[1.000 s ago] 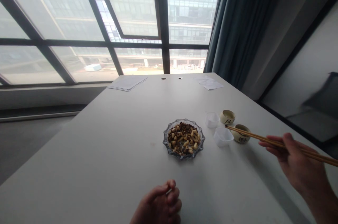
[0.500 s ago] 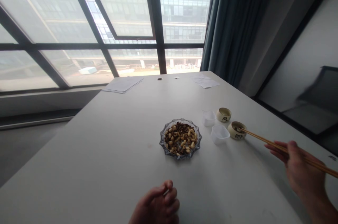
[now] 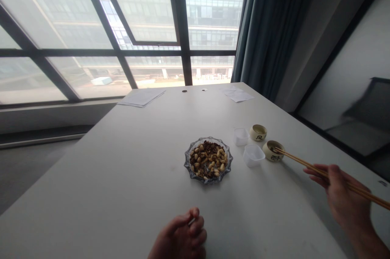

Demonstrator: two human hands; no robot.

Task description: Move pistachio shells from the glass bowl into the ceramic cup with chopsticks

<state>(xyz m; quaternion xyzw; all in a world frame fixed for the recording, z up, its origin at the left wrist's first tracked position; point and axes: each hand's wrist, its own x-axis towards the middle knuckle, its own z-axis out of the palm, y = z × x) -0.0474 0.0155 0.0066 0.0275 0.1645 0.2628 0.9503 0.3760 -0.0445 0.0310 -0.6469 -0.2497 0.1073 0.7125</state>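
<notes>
My right hand (image 3: 345,194) is closed around a pair of wooden chopsticks (image 3: 300,162). Their tips reach into the mouth of a small cream ceramic cup (image 3: 272,155) with dark lettering; some dark bits show inside it. At the bottom middle, my left hand (image 3: 184,232) rests curled on the table, its thumb and fingers bent in and nothing visible in them. In front of it stands a scalloped glass bowl (image 3: 189,174) holding mixed nuts and seeds (image 3: 209,160), with shelled peanuts or cashews among them.
Beside the cup are two clear plastic containers (image 3: 254,156) and a second cream cup (image 3: 258,133). Papers (image 3: 141,98) lie at the far left of the white table (image 3: 131,161), and more sheets (image 3: 238,94) at the far right. Windows and a dark curtain (image 3: 268,27) stand beyond.
My right hand and the chopsticks have shifted slightly left, with the tips still in the cup. My left hand and the bowl look unmoved.
</notes>
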